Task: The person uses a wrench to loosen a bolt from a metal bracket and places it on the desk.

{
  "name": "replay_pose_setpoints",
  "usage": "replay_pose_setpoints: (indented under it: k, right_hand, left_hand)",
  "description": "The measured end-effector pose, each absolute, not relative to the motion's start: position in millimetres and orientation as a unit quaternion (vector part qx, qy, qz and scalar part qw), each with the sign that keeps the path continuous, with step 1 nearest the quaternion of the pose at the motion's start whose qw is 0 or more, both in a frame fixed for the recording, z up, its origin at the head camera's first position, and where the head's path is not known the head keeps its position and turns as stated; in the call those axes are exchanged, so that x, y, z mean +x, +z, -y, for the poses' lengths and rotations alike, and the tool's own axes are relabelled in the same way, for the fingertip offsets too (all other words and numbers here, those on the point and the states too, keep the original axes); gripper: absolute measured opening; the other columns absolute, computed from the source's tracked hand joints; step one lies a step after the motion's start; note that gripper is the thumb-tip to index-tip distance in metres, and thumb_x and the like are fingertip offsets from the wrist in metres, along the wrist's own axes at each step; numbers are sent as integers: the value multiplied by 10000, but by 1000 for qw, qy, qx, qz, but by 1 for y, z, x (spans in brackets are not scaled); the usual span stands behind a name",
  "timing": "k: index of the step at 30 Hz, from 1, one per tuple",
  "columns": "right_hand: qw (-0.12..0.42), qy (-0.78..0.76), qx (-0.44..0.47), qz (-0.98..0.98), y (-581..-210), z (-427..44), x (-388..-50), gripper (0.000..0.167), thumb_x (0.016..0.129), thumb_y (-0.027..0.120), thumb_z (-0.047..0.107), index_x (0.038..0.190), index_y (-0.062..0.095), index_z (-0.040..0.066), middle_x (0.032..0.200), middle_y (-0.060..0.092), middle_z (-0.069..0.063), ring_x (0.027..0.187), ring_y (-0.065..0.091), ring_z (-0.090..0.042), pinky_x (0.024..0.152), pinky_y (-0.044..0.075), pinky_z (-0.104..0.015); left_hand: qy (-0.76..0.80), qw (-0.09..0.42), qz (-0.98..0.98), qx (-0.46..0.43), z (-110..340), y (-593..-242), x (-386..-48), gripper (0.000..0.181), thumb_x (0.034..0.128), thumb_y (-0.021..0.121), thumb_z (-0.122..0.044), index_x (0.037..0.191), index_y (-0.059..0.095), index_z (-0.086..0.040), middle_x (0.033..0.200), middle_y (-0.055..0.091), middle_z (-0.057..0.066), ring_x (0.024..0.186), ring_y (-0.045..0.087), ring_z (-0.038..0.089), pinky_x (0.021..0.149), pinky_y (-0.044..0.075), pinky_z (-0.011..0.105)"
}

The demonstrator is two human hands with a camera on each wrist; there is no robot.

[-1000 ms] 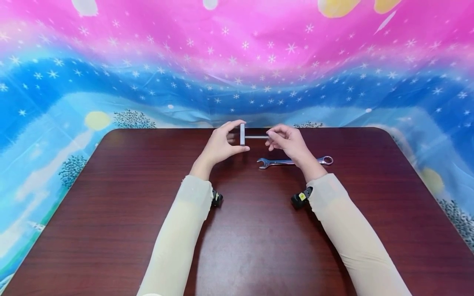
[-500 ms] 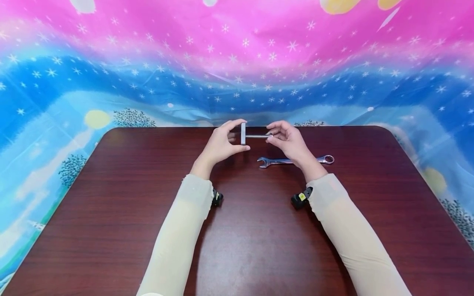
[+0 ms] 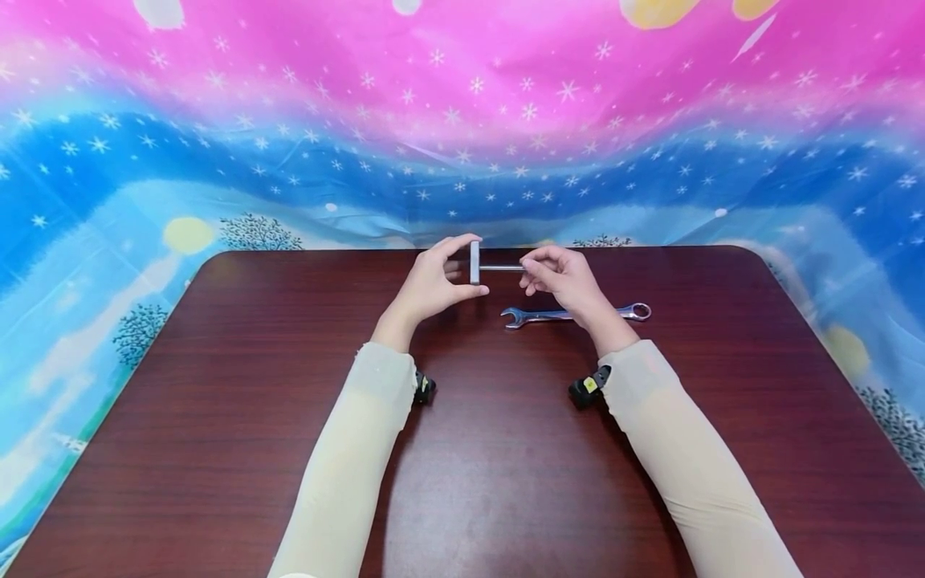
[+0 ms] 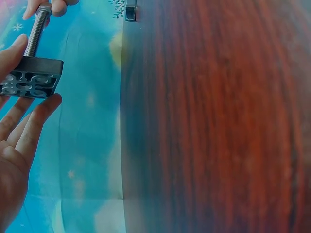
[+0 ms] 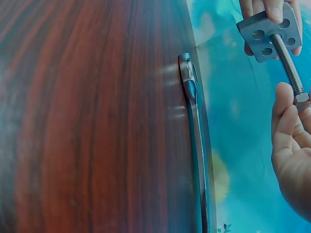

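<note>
My left hand [image 3: 428, 279] grips a grey square metal plate [image 3: 474, 263] by its edges, between thumb and fingers, above the far part of the table. In the right wrist view, the plate [image 5: 262, 35] has several round holes around its middle. A long threaded bolt [image 5: 287, 64] stands out from the plate's centre, pointing right toward my other hand. My right hand [image 3: 564, 277] pinches the bolt's hex head [image 5: 302, 97] with thumb and fingers. On the table below my right hand lies a chrome combination wrench [image 3: 542, 316], partly covered by the wrist.
The dark red-brown wooden table [image 3: 477, 482] has rounded far corners. A pink and blue patterned cloth [image 3: 462, 160] hangs behind and around it. Small black wrist cameras [image 3: 585, 387] sit at both cuffs.
My right fingers were spread at the bolt head half a second ago and are now back together on it. My left hand and the plate have barely moved; the wrench lies still.
</note>
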State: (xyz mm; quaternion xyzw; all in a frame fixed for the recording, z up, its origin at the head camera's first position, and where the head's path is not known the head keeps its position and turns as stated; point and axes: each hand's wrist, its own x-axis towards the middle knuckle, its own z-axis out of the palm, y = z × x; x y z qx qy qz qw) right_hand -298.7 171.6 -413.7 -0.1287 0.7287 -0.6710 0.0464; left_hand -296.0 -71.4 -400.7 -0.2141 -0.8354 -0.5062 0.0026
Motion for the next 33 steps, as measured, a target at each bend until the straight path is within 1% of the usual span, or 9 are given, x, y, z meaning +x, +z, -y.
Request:
replay_pose_setpoints:
  k: [7, 11, 16, 20, 23, 27, 28, 30, 33]
  right_hand:
    - [-2, -637, -161, -754, -413, -169, -297, 191, 996, 580, 71, 1123, 630, -63, 748, 681, 45, 663, 652, -86, 710, 586, -210]
    - [-27, -620, -172, -765, -412, -168, -297, 205, 983, 597, 51, 1130, 638, -85, 757, 695, 53, 673, 666, -76, 718, 594, -213]
    - [-28, -618, -181, -765, -411, -169, -296, 200, 967, 617, 33, 1129, 643, -81, 805, 722, 52, 702, 685, -74, 741, 599, -217]
    - [-16, -648, -192, -737, -410, -170, -294, 226, 955, 618, -1, 1140, 605, -131, 855, 740, 66, 748, 711, -125, 775, 602, -228]
    - [-4, -678, -197, -708, -409, -171, -293, 181, 951, 613, -21, 1116, 626, -95, 884, 745, 59, 784, 719, -168, 794, 603, -236]
    - [0, -698, -199, -688, -409, -172, -293, 154, 943, 617, -38, 1043, 691, 52, 894, 750, 19, 773, 714, -161, 788, 602, -240]
    - [0, -699, -199, -687, -409, -172, -293, 160, 940, 619, -42, 1034, 695, 62, 889, 752, 11, 764, 713, -152, 784, 602, -239]
    - [2, -697, -199, -689, -409, -172, -292, 164, 936, 621, -50, 1024, 697, 65, 878, 754, 12, 748, 710, -130, 780, 602, -238]
    - [8, -692, -199, -694, -409, -172, -292, 136, 933, 623, -53, 1048, 678, -6, 861, 753, 14, 738, 708, -116, 783, 602, -238]
  left_hand:
    - [-508, 2, 836, -208, 74, -400, -298, 725, 770, 870, -240, 1414, 536, -254, 1416, 535, 37, 1173, 662, 294, 1003, 547, 359]
    - [-510, -12, 837, -197, 77, -400, -299, 737, 752, 882, -292, 1407, 544, -266, 1449, 517, 35, 1147, 675, 289, 979, 561, 355]
    - [-519, -42, 834, -180, 82, -398, -299, 729, 744, 881, -350, 1390, 554, -270, 1374, 564, 28, 1064, 717, 247, 949, 577, 380]
    - [-524, -48, 833, -173, 85, -394, -297, 719, 742, 872, -410, 1378, 559, -292, 1357, 573, 1, 1024, 732, 218, 931, 583, 396]
    - [-531, -43, 827, -180, 86, -391, -296, 717, 739, 876, -397, 1374, 561, -292, 1343, 583, 9, 1022, 733, 222, 925, 586, 393]
    - [-529, -33, 826, -191, 88, -390, -297, 718, 738, 883, -362, 1374, 563, -273, 1307, 603, 30, 1018, 732, 230, 918, 591, 370]
    - [-526, -30, 828, -193, 89, -391, -297, 719, 739, 884, -353, 1376, 562, -264, 1301, 606, 36, 1018, 731, 230, 918, 591, 367]
    - [-517, -23, 833, -197, 91, -392, -298, 723, 740, 886, -338, 1379, 561, -245, 1283, 614, 44, 1011, 728, 223, 915, 592, 357]
    - [-498, -22, 842, -205, 94, -394, -298, 727, 746, 884, -320, 1385, 554, -216, 1231, 632, 66, 992, 718, 208, 903, 596, 352]
